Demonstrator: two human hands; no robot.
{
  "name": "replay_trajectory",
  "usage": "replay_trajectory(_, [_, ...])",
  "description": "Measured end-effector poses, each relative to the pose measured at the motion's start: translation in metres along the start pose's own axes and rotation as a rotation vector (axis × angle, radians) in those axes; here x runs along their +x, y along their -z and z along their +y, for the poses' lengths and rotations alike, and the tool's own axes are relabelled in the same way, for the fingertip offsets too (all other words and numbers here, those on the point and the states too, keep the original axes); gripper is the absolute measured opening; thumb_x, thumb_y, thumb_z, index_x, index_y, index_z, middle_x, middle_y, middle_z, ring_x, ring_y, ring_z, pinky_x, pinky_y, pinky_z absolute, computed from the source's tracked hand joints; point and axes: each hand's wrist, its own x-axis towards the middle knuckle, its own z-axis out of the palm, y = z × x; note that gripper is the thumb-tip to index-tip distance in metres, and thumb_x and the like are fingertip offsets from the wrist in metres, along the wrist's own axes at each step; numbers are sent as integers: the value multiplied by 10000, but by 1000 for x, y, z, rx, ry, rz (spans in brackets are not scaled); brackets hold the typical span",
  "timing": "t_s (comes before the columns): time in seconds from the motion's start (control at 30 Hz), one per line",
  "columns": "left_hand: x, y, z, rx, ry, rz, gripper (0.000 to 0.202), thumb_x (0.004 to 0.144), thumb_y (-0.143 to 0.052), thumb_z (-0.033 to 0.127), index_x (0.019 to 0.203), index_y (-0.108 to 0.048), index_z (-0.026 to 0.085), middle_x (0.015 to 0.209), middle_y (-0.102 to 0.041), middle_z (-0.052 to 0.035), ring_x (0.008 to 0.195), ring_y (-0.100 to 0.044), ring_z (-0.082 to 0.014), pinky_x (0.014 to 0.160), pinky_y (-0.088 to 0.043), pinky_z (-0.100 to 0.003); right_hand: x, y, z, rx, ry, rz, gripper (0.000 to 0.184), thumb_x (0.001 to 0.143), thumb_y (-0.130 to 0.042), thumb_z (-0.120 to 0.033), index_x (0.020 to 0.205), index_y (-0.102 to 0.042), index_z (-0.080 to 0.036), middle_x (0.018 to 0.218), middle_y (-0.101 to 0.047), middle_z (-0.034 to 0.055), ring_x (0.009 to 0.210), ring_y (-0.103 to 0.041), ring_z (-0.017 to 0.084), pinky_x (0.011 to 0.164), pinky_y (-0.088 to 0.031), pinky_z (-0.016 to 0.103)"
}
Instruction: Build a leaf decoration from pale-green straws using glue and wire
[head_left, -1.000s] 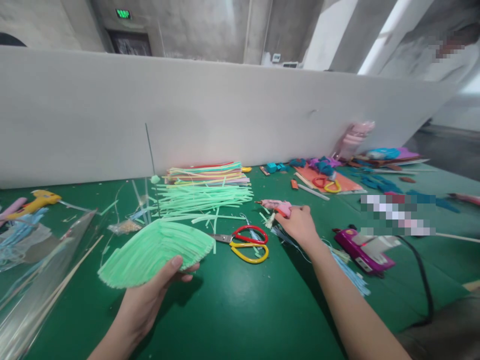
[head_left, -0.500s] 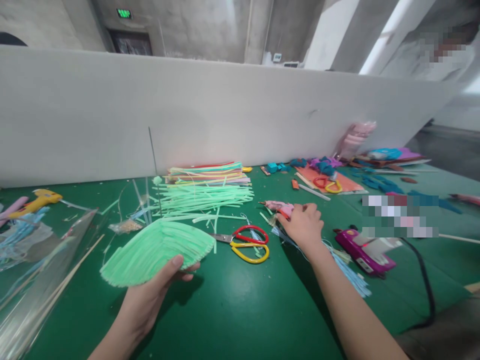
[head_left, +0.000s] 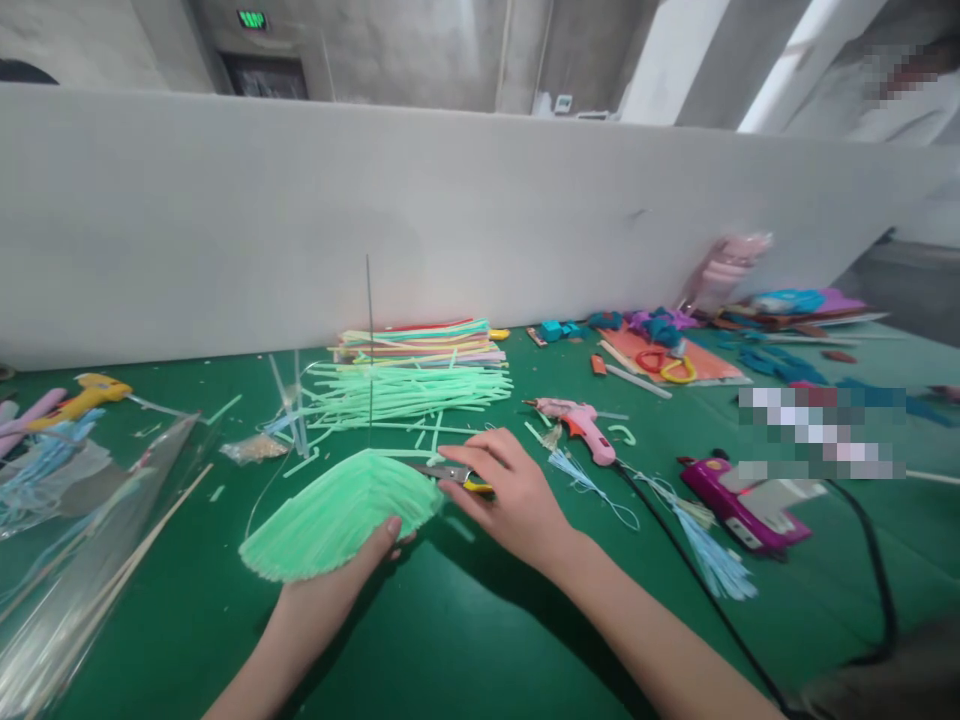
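Observation:
My left hand grips a mint-green, fan-shaped piece of fuzzy pipe cleaners by its lower edge, thumb on top. A thin dark wire rises upright behind its peak. At the piece's right corner, my right hand has its fingers and thumb closed around the scissors near their pivot. Most of the scissors' handles are hidden under this hand, with only a bit of yellow showing. Behind both hands lies a pile of mint-green pipe cleaners. A pink glue gun rests on the table right of my right hand.
Light blue tassels and a magenta device with a black cable are on the right. At left lie a yellow glue gun and a clear plastic sleeve. A white partition stands along the table's back.
My right hand has left the pink glue gun and moved left onto the scissors. The green piece in my left hand has shifted slightly right, and the wire with it.

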Motion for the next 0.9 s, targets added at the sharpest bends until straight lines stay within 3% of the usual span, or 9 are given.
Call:
replay_trajectory(0.1, [-3,-1,0,36,41,-32,259,683,-682,500,772,-762,270,846,-777,-40,1005,-672,-315,1083,-326,-451,-3,-5,4,-18,47,-38,215,879,-589,-226,1089,-631,-209,884,-614,67,811,-545,175,702,-467,306])
replay_trajectory(0.3, [-3,-2,-1,48,12,-44,249,665,-702,474,767,-763,255,837,-777,-51,995,-676,-316,1084,-324,-451,0,-3,2,-62,37,-10,93,870,-556,-154,862,-643,-186,793,-626,52,752,-552,156,680,-447,288])
replay_trajectory(0.5, [-8,-3,16,-253,22,33,292,657,-737,418,821,-739,177,807,-775,-80,733,-728,-279,810,-552,-390,1,5,2,-8,-23,-18,88,860,-534,-131,830,-602,-180,812,-619,60,770,-555,163,698,-451,294])
replay_trajectory(0.67, [-4,0,19,-465,19,83,403,610,-803,351,923,-681,127,845,-764,-93,766,-729,-294,685,-603,-362,-1,8,4,35,-39,-30,101,862,-528,-125,834,-598,-192,822,-612,53,778,-552,159,716,-452,300])
replay_trajectory(0.9, [4,6,15,-609,62,110,409,570,-836,257,911,-650,127,825,-749,-61,745,-732,-279,619,-621,-317,0,9,1,33,13,-8,118,843,-534,-101,825,-603,-195,790,-617,43,752,-540,153,684,-448,290])
